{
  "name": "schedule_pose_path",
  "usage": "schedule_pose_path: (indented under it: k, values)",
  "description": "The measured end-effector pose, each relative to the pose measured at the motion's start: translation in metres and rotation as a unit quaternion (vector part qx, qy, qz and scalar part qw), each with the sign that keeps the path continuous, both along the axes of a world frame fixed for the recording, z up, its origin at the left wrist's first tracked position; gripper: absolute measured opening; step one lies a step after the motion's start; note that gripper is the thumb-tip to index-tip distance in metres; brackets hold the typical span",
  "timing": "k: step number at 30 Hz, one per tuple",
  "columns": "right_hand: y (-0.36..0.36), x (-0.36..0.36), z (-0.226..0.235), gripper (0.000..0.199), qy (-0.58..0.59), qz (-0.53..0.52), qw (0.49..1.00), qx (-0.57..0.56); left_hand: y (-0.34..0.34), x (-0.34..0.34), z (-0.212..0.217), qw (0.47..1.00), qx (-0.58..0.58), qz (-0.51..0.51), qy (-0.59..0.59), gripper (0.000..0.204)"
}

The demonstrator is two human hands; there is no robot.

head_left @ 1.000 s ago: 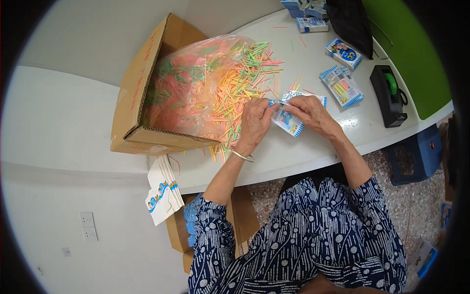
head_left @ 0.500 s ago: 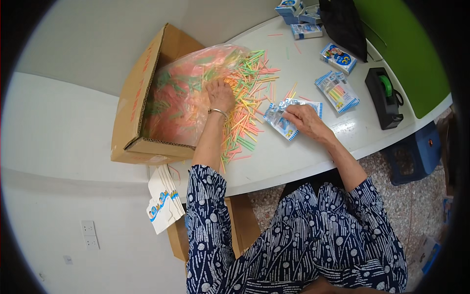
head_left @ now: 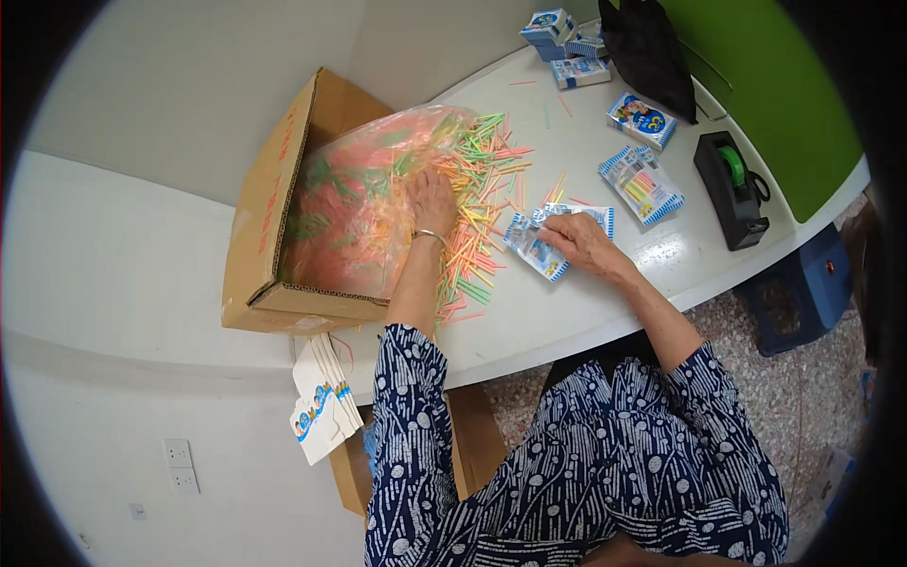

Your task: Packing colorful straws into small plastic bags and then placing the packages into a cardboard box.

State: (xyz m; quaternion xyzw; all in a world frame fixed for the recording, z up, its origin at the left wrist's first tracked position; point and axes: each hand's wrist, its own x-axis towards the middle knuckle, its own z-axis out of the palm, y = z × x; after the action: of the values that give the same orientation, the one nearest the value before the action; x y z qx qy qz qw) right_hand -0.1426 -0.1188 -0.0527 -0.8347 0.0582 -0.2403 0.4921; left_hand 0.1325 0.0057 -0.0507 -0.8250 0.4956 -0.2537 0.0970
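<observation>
Thin pink, green, yellow and orange sticks [head_left: 472, 222] lie heaped on the table, spilling from a clear plastic bag [head_left: 354, 180] inside a cardboard box [head_left: 269, 203]. On the heap, beside the bag's mouth, rests my left hand [head_left: 432, 203], its fingers stretched forward over the sticks. Whether any stick is under the fingers is hidden. My right hand [head_left: 581, 243] pinches a small blue-and-white printed packet [head_left: 537, 248] by its edge. Another such packet [head_left: 603, 217] lies partly beneath that hand. Further right is a stack of packets [head_left: 642, 184] with coloured sticks showing through.
A black tape dispenser [head_left: 732, 189] with green tape stands at the right. Small printed boxes [head_left: 642, 120] and a black bag [head_left: 652, 57] sit toward the back. Flat white cartons [head_left: 326, 402] hang at the table's left front edge. A blue stool [head_left: 803, 293] stands beyond the right edge.
The whole view has shifted slightly. My left hand stays on the stick heap, its fingers closer together than before. My right hand keeps its pinch on the packet.
</observation>
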Motion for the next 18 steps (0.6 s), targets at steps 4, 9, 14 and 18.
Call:
schedule_pose_path:
  k: [4, 9, 14, 18]
  values:
    - [-0.005, -0.001, 0.0, 0.031, 0.003, 0.001, 0.999, 0.033, 0.002, -0.002, 0.003, 0.997, -0.048, -0.004, 0.064, 0.021]
    - [-0.012, -0.002, -0.005, 0.03, 0.024, -0.014, 0.989, 0.144, 0.002, -0.009, 0.018, 0.919, -0.178, 0.057, 0.349, 0.021]
    - [0.005, 0.023, -0.006, 0.028, -0.031, -0.042, 0.917, 0.396, 0.006, -0.031, 0.037, 0.712, -0.36, -0.051, 0.6, 0.019]
    - [0.035, 0.072, 0.01, 0.019, -0.117, -0.042, 0.78, 0.613, 0.014, -0.055, 0.048, 0.292, -0.392, -0.126, 0.863, 0.023]
